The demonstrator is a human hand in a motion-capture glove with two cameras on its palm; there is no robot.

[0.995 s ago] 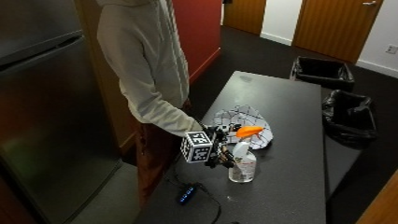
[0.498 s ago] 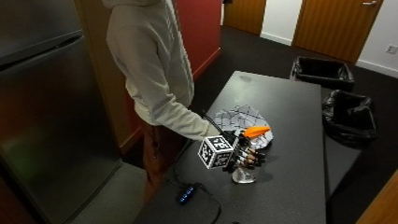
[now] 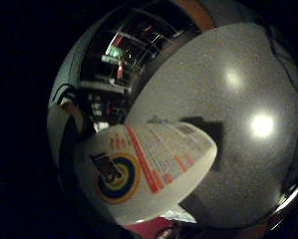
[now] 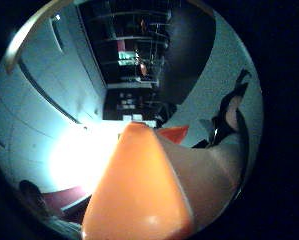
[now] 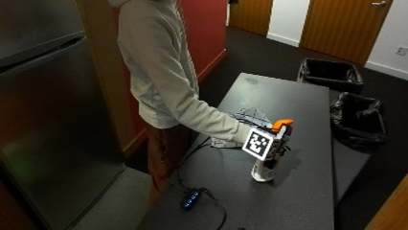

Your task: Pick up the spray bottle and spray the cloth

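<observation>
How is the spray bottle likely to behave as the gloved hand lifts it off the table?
The spray bottle stands tall on a narrow base, so it would probably tip if nudged. It looks like stiff plastic and should keep its shape. The right hand wraps it near the orange trigger head, so it may swing slightly.

My spray bottle (image 5: 267, 160) stands upright on the dark worktop (image 5: 300, 100), clear body with a printed label, orange trigger head on top. The cloth (image 5: 245, 120), pale and patterned, lies crumpled on the worktop just behind the bottle.
</observation>
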